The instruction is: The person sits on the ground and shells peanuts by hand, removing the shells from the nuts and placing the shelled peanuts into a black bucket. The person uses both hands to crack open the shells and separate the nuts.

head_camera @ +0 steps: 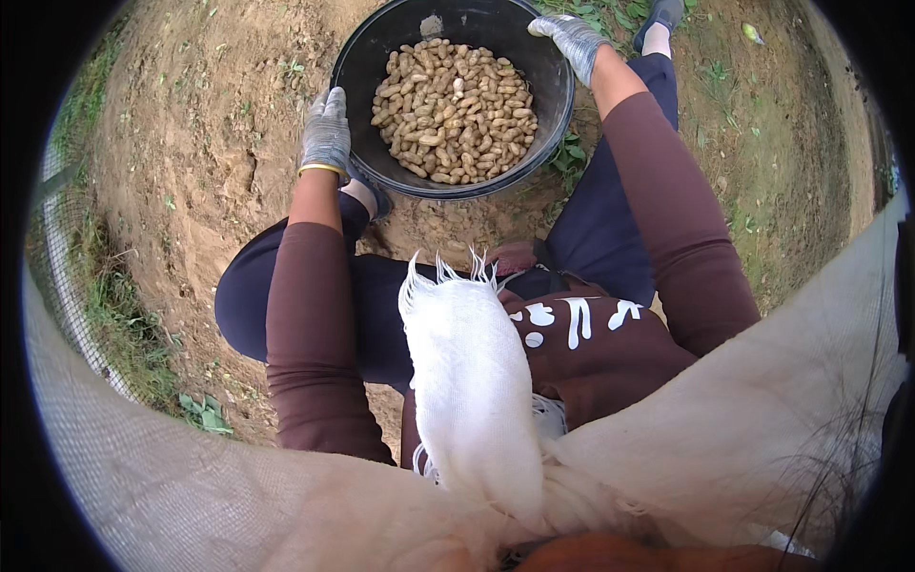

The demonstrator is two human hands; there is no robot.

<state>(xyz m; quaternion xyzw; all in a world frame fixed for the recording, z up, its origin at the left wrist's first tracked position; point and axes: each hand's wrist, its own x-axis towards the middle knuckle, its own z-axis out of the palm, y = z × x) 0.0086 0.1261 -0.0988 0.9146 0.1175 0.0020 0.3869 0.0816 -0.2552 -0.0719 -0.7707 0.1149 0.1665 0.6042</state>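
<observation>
A round black plastic tub [554,136] stands in front of me, with many unshelled peanuts [457,114] heaped inside it. My left hand [326,129], in a grey knitted glove with a yellow band at the wrist, presses flat against the tub's left side, fingers pointing up along the wall. At the upper right, my right hand [572,43], gloved alike, lies over the rim with its fingers reaching to the inner side. The fingertips' undersides are hidden on both hands.
Bare brown soil [200,143] surrounds the tub, with green leaves [568,154] by its right side. My bent legs and shoes are close to it. White netting [68,264] runs along grass at the far left. A white fringed cloth [472,372] hangs before my chest.
</observation>
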